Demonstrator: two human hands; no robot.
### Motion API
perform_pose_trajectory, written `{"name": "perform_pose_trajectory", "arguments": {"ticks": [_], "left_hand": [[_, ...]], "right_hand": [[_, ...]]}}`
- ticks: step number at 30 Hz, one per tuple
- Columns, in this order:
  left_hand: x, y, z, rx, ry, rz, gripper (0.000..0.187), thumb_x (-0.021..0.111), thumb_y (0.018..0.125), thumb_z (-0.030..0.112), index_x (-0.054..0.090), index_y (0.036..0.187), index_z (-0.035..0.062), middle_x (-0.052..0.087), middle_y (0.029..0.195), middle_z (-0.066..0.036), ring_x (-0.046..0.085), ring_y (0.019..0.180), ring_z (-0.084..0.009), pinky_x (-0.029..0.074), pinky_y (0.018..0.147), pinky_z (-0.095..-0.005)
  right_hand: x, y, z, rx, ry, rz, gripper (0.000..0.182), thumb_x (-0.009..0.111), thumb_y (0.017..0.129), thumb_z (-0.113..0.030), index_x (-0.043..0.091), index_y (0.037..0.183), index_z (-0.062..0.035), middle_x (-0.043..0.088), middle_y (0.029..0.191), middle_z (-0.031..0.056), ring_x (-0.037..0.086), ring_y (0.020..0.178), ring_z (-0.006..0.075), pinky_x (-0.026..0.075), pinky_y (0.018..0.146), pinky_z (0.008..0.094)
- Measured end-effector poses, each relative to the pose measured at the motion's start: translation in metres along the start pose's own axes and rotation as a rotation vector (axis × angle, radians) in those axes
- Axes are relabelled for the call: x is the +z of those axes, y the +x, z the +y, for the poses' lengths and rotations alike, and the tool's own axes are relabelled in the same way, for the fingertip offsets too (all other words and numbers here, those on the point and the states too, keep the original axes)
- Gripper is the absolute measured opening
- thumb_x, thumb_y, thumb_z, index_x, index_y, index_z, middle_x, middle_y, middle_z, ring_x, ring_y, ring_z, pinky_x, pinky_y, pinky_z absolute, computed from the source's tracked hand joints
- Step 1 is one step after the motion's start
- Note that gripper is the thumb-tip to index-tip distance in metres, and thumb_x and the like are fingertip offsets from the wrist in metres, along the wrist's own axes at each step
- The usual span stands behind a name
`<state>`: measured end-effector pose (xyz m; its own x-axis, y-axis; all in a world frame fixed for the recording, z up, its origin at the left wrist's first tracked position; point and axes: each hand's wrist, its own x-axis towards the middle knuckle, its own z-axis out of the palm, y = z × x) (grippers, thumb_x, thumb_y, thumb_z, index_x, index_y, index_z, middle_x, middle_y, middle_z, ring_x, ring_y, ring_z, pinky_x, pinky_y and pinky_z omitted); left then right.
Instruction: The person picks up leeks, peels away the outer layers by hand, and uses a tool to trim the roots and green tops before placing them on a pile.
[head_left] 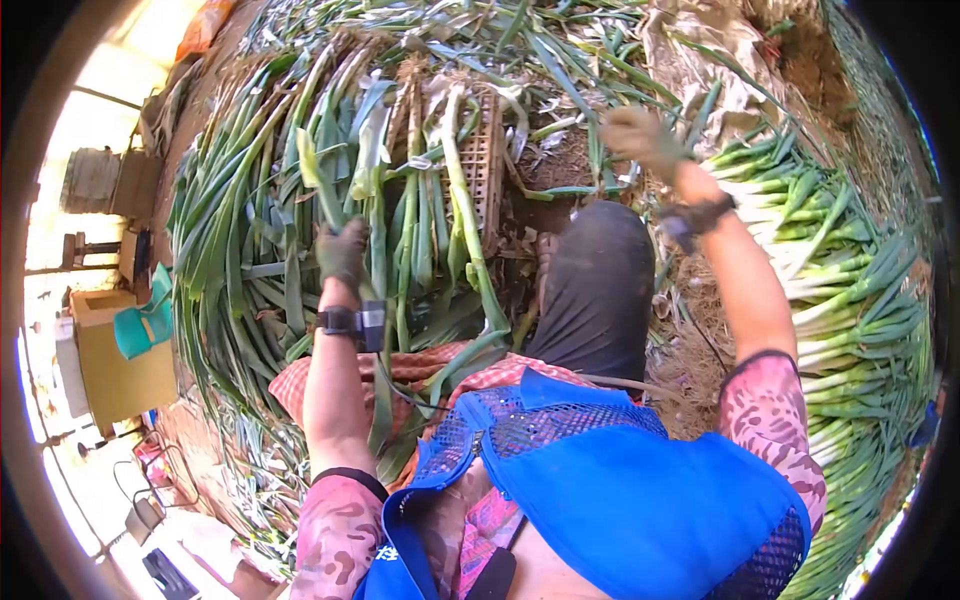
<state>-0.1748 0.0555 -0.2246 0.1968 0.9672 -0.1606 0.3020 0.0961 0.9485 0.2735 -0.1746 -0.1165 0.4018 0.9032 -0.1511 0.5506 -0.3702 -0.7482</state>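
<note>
My left hand (341, 255), in a dark glove, is closed around a long green onion (318, 178) in front of the heap on the left. The pale end of that stalk points up and away from me, and its leaves trail down toward my lap. Out to the right, my gloved right hand (645, 142) is raised over the leaf litter. Motion smears its fingers, so whether anything is in them does not show. Untrimmed green onions (225, 200) lie in a thick heap around my left hand. A slatted plastic crate (486, 160) stands among the stalks.
Cleaned green onions (840, 290) with white stems are piled along my right side. My bent knee (600, 270) sits between both piles. Stripped leaves cover the ground ahead. Farther left are a cardboard box (120, 350) and a teal plastic container (145, 320). A checked cloth (300, 385) lies by my lap.
</note>
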Motion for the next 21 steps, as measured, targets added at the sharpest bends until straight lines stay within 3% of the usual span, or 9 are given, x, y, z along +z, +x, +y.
{"name": "perform_pose_trajectory", "arguments": {"ticks": [2,3,5,8,10,12,16,18,21], "left_hand": [[-0.020,-0.012,0.058,-0.002,0.797,0.176,0.058,0.072,0.081,0.034,0.052,0.127,0.0036,0.068,0.100,-0.014,0.066,0.091,-0.0316,0.052,0.080,-0.0385],[-0.024,-0.016,0.055,0.105,0.944,0.218,0.063,0.072,0.081,0.035,0.049,0.131,0.0040,0.066,0.108,-0.016,0.063,0.100,-0.0327,0.049,0.086,-0.0393],[-0.024,-0.023,0.050,0.324,1.234,0.299,0.073,0.071,0.081,0.038,0.042,0.139,0.0048,0.061,0.122,-0.021,0.057,0.117,-0.0348,0.045,0.098,-0.0409],[-0.007,-0.019,0.021,0.277,0.752,-0.057,0.053,0.071,0.083,0.031,0.058,0.128,0.0071,0.058,0.130,-0.015,0.055,0.122,-0.0302,0.043,0.103,-0.0379],[0.019,-0.017,-0.005,0.160,0.466,-0.227,0.050,0.070,0.086,0.027,0.057,0.128,0.0030,0.064,0.120,-0.018,0.062,0.112,-0.0286,0.047,0.097,-0.0357],[0.044,-0.008,-0.022,0.126,0.150,-0.333,0.053,0.071,0.086,0.028,0.055,0.127,-0.0012,0.065,0.117,-0.018,0.062,0.108,-0.0232,0.048,0.093,-0.0337],[0.084,0.024,0.025,0.127,-0.054,-0.326,0.049,0.070,0.087,0.032,0.058,0.120,-0.0027,0.064,0.111,-0.011,0.059,0.102,-0.0169,0.046,0.092,-0.0288],[0.085,0.023,0.096,0.196,0.129,-0.146,0.052,0.071,0.085,0.036,0.059,0.118,-0.0024,0.066,0.103,-0.011,0.061,0.093,-0.0174,0.048,0.083,-0.0288],[0.072,0.082,0.113,0.227,-0.171,-0.116,0.039,0.072,0.083,0.032,0.062,0.105,0.0008,0.065,0.085,-0.006,0.059,0.068,-0.0132,0.047,0.060,-0.0279]], "right_hand": [[0.083,0.045,-0.049,-0.028,-0.182,-0.200,0.042,0.063,0.084,-0.040,0.070,0.106,-0.0053,0.070,0.100,0.0157,0.067,0.093,0.0256,0.051,0.082,0.0350],[0.115,0.067,-0.074,0.003,-0.430,-0.495,0.043,0.061,0.084,-0.042,0.071,0.109,-0.0082,0.069,0.109,0.0157,0.067,0.098,0.0297,0.052,0.086,0.0380],[0.176,0.074,-0.098,0.010,-0.508,-0.640,0.047,0.061,0.082,-0.045,0.070,0.112,-0.0106,0.067,0.120,0.0126,0.065,0.105,0.0306,0.051,0.092,0.0389],[0.309,0.091,-0.036,0.094,-0.451,-0.662,0.042,0.066,0.080,-0.037,0.067,0.113,-0.0109,0.068,0.117,0.0121,0.066,0.106,0.0291,0.052,0.092,0.0410],[0.321,0.058,-0.050,0.536,-0.267,-0.176,0.046,0.068,0.079,-0.033,0.061,0.117,-0.0070,0.068,0.113,0.0168,0.067,0.106,0.0306,0.052,0.091,0.0437],[0.312,0.048,-0.051,0.417,-0.164,-0.242,0.057,0.069,0.078,-0.033,0.053,0.122,-0.0013,0.067,0.111,0.0222,0.066,0.105,0.0348,0.052,0.090,0.0444],[0.269,0.012,-0.121,0.183,-0.141,-0.181,0.051,0.070,0.080,-0.032,0.050,0.117,-0.0019,0.066,0.104,0.0250,0.065,0.100,0.0404,0.051,0.086,0.0453],[0.253,-0.005,-0.139,0.066,-0.112,-0.212,0.051,0.069,0.081,-0.030,0.048,0.117,-0.0017,0.066,0.103,0.0251,0.064,0.098,0.0417,0.050,0.085,0.0460],[0.243,-0.030,-0.141,-0.141,-0.108,-0.143,0.047,0.068,0.082,-0.030,0.047,0.112,-0.0014,0.064,0.098,0.0236,0.063,0.090,0.0428,0.050,0.079,0.0480]]}}
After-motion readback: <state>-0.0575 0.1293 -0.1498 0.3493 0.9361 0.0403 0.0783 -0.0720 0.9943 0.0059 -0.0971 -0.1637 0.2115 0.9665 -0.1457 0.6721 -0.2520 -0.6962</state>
